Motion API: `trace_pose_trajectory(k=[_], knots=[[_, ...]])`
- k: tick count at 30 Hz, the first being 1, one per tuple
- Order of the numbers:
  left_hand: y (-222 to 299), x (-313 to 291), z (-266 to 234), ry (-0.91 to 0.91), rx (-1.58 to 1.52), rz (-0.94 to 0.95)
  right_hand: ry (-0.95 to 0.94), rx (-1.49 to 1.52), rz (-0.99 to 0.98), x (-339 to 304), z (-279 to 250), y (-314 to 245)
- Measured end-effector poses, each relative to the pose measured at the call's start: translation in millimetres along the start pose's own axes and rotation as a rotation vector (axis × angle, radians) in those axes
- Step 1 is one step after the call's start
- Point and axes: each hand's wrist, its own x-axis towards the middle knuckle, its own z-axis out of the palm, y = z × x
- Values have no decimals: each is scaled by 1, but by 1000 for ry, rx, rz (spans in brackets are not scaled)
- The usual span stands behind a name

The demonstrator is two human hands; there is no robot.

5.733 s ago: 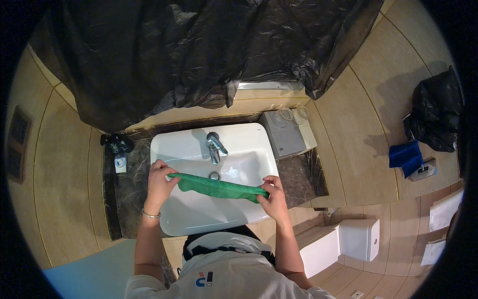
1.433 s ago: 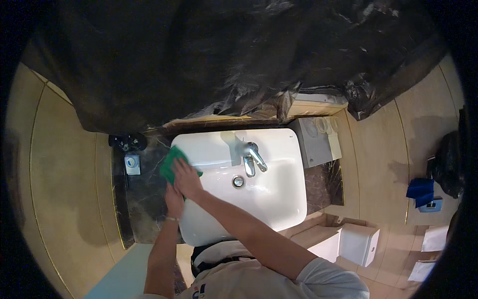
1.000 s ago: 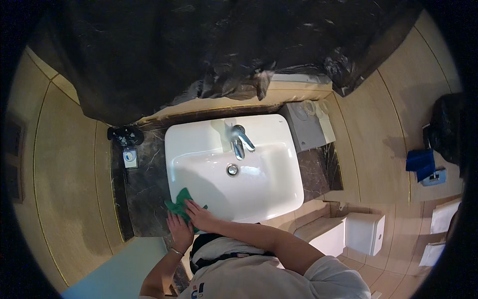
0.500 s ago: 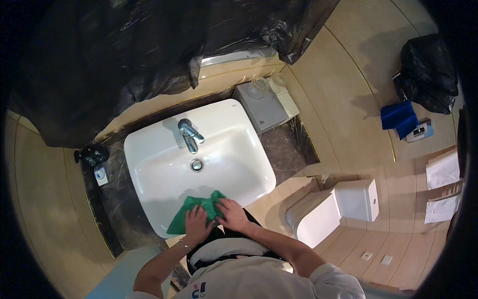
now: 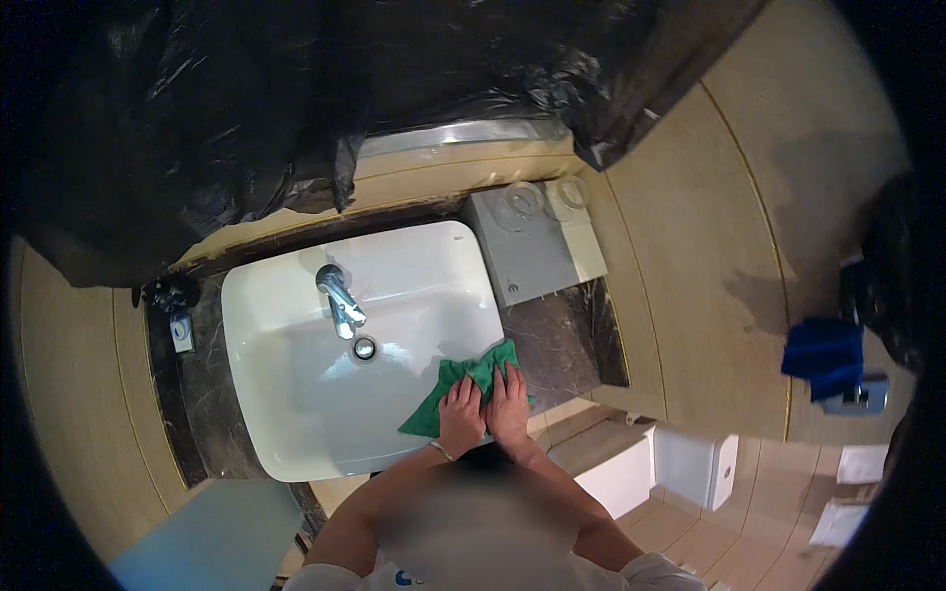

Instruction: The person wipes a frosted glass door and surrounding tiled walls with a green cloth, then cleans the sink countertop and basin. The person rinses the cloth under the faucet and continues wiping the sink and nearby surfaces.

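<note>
Shifted rightward since the earlier frame, the green cloth (image 5: 471, 386) is pressed flat on the white basin (image 5: 296, 414) rim's lower-right corner under the left hand (image 5: 460, 414) and right hand (image 5: 509, 404), fingers outstretched, cloth trailing lower left.

A chrome faucet (image 5: 340, 298) stands at the white sink's (image 5: 296, 414) back rim. Right of the sink lies a grey tray (image 5: 532, 246) with two upturned glasses (image 5: 519, 202); black plastic sheeting (image 5: 296, 108) hangs behind it.

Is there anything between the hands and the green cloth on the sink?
Nothing visible. The left hand and right hand both press flat, side by side, directly on the green cloth, which lies over the front right rim of the white sink.
</note>
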Motion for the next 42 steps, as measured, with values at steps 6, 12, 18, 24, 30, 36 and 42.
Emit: trace_pose_trajectory(k=[6, 12, 18, 24, 30, 36, 42], knots=[[-21, 87, -1, 299, -570, -431, -136, 118, -318, 130, 27, -10], [-53, 175, -76, 693, 37, -380, -53, 224, -565, 247, 45, -69], [-98, 210, -56, 370, 408, -427, -171, 128, -519, 281, 98, -39], [-110, 270, -51, 389, 424, -141, -23, -8, -138, 302, 106, -18], [-100, 269, -47, 313, 425, -139, -30, 19, -108, 291, 93, 0], [-79, 254, -45, 257, 443, -52, -2, 65, -73, 255, 67, 6], [-55, 199, -20, 207, 407, 6, 11, 64, -159, 193, 60, 26]])
